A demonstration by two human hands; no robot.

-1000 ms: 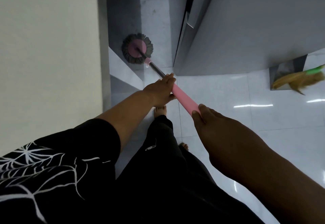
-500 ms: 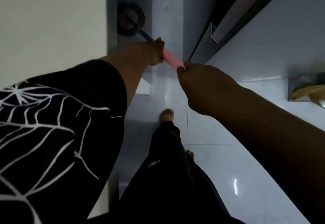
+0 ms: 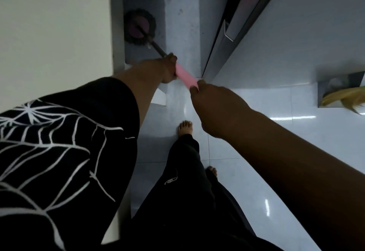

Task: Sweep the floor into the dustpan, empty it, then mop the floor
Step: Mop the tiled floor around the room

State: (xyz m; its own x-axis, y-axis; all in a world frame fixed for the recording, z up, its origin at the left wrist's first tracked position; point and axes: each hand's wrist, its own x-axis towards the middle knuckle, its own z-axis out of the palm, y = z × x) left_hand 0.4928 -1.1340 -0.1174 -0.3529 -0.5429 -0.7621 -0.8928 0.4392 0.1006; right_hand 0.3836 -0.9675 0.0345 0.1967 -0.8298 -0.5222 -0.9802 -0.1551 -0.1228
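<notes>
The mop handle [image 3: 186, 77] is pink; its head [image 3: 139, 26] is dark grey around purple. The sleeve [image 3: 59, 142] is black with white web lines, and the broom [image 3: 343, 97] is yellow.

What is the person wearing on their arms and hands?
The left arm has a loose black sleeve with a white spiderweb pattern, ending near the elbow. Below that the arm is bare. The right arm shows no sleeve in this view. The left hand and right hand wear no gloves, and no watch or bracelet shows.
</notes>
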